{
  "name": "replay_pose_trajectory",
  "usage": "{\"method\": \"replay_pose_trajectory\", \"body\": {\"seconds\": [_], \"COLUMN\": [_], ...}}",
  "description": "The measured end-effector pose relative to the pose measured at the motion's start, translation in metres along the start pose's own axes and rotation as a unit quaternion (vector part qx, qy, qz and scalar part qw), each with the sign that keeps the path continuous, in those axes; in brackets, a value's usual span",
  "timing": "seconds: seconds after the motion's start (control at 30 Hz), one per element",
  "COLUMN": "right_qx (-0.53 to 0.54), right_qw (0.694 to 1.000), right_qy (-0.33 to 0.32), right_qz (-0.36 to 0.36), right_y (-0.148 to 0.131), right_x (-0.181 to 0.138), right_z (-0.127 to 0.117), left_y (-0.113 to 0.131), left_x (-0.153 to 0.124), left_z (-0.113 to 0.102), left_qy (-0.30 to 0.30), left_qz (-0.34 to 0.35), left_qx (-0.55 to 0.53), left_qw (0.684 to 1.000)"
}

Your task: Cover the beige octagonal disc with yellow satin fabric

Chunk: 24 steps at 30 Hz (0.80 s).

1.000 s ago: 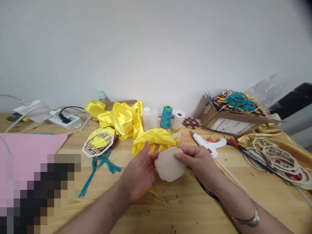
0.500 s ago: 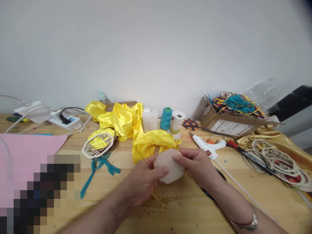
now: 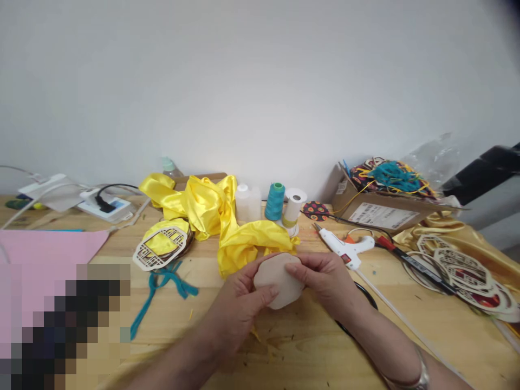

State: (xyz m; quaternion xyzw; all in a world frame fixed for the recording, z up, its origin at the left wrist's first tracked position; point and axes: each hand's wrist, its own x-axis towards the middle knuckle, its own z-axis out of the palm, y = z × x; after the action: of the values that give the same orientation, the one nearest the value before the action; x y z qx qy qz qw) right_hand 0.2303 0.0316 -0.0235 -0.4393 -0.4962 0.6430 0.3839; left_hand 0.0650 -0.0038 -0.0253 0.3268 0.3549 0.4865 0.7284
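Note:
A pale, flat plaque with scalloped edges (image 3: 281, 281) is held up over the table between both hands. My left hand (image 3: 248, 298) grips its lower left side, thumb across the face. At its upper right edge, my right hand (image 3: 320, 273) pinches it with the thumb on top; the fingers behind the plaque are hidden. Just beyond lies crumpled yellow satin cloth (image 3: 254, 238). A white glue gun (image 3: 345, 246) rests to the right of my right hand. Over to the left, a cut-out wooden frame (image 3: 156, 260) lies by teal cord (image 3: 152, 295).
Behind the cloth stand white bottles (image 3: 242, 203), a teal thread cone (image 3: 275, 201) and a white roll (image 3: 293, 205). A cardboard box (image 3: 377, 214) of cords sits back right, near more cut-out frames (image 3: 463, 265). Pink sheet (image 3: 49, 246) and a power strip (image 3: 108, 208) are at left.
Both hands keep their grip on the plaque, which has tilted slightly. The whole view has shifted a little, so things on the table appear slightly lower and farther left.

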Motion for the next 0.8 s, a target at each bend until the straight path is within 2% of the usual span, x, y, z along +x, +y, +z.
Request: {"method": "replay_pose_trajectory", "body": {"seconds": [0.17, 0.27, 0.4, 0.67, 0.8], "right_qx": [-0.002, -0.008, -0.019, -0.077, -0.076], "right_qw": [1.0, 1.0, 1.0, 0.996, 0.997], "right_qy": [0.002, 0.006, 0.001, 0.002, -0.003], "right_qz": [-0.008, -0.014, -0.022, -0.048, -0.032], "right_y": [-0.003, -0.004, -0.006, -0.008, -0.008], "right_x": [0.0, 0.0, -0.002, -0.003, -0.002], "right_z": [0.0, 0.0, 0.001, 0.001, 0.0], "left_y": [0.002, 0.001, 0.002, 0.015, 0.017], "left_x": [0.0, -0.001, 0.0, 0.0, 0.001], "left_z": [-0.003, -0.004, -0.005, -0.003, -0.004], "left_qy": [0.004, 0.007, 0.02, 0.068, 0.058], "left_qz": [0.018, 0.025, 0.013, 0.001, -0.019], "left_qx": [0.078, 0.087, 0.093, 0.18, 0.162], "left_qw": [0.997, 0.996, 0.995, 0.981, 0.985]}}
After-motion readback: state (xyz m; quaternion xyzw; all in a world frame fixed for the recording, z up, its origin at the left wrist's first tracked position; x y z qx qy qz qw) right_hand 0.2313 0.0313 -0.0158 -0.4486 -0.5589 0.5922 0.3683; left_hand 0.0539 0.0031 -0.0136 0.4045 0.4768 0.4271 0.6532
